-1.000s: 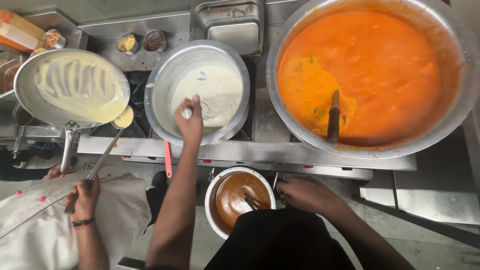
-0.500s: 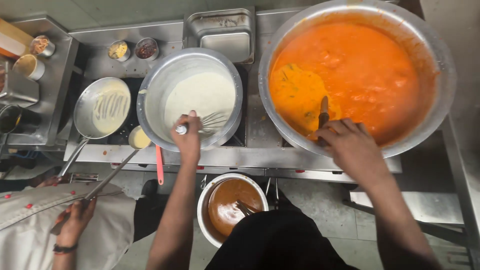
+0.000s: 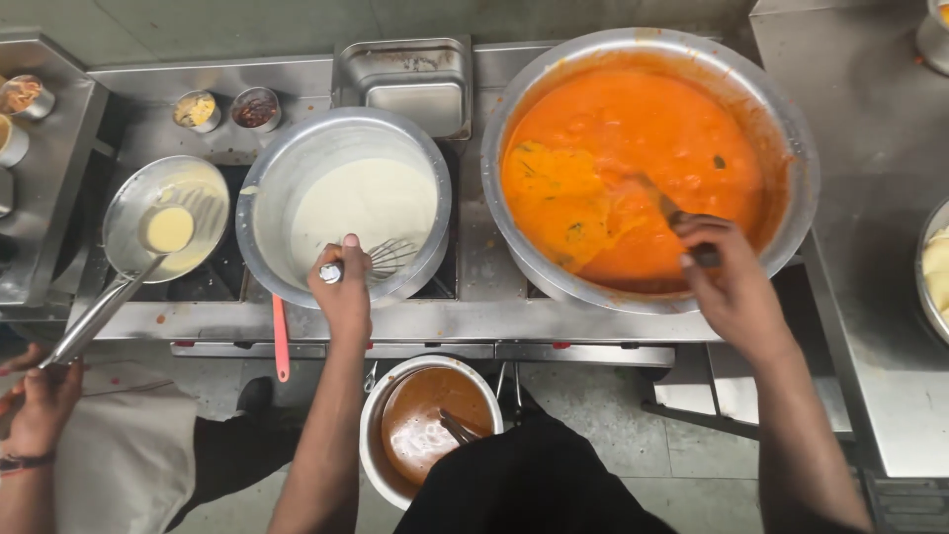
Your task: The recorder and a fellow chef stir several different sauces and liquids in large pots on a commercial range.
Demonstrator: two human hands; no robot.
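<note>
While both pots sit side by side on the steel stove top (image 3: 474, 321), each within easy reach of one arm, two tools are worked at once. The left hand (image 3: 343, 292) is closed in a fist round the handle of a wire whisk (image 3: 388, 257), fingers wrapped together and thumb up, so that the looped wires dip into the pale, smooth white batter in the mid-sized round metal pot (image 3: 272, 178). The right hand (image 3: 727, 282) is clamped, fingers curled tight, on the dark handle of a ladle (image 3: 664, 206) that is sunk at a slant into the thick, glossy orange sauce of the large round steel pot (image 3: 791, 148); its bowl is hidden under the surface. Below the stove edge a smaller steel pot of brown gravy (image 3: 425, 420) is kept, a utensil resting in it. At the far left, a long-handled shallow pan coated with yellowish batter (image 3: 163, 213) is held by another person's hand (image 3: 40, 400). Two small spice cups (image 3: 225, 109) and a rectangular steel tray (image 3: 405, 79) are set behind the burners.
</note>
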